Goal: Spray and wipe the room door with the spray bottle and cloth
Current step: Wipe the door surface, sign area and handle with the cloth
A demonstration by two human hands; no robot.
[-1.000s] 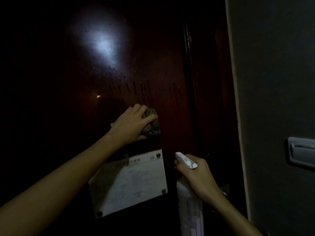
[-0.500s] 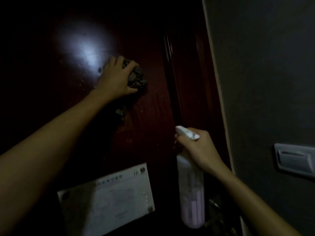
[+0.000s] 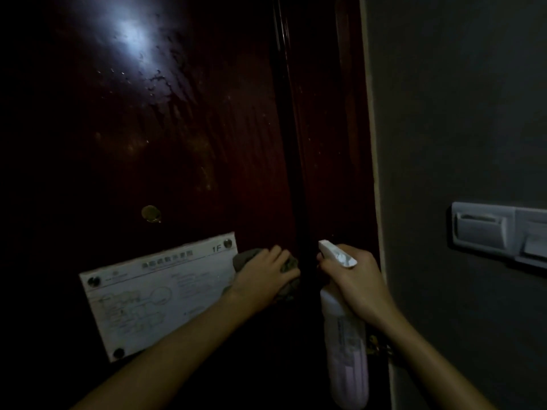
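A dark red wooden door (image 3: 207,128) fills the left and middle of the dim view, with wet streaks and drops in its upper part. My left hand (image 3: 263,276) presses a crumpled grey cloth (image 3: 288,266) against the door, right beside the white evacuation-plan sign (image 3: 154,294). Close to its right, my right hand (image 3: 355,282) grips the neck of a white spray bottle (image 3: 346,350) that hangs upright, nozzle pointing left toward the door.
A brass peephole (image 3: 151,213) sits above the sign. A dark vertical door edge (image 3: 291,173) and frame run down the middle. To the right is a grey wall (image 3: 458,113) with a card-slot switch panel (image 3: 500,232). A brass door handle (image 3: 377,347) shows behind the bottle.
My left hand with the cloth has come down from high on the door to beside the sign's right edge. The view has shifted; the right hand still holds the bottle.
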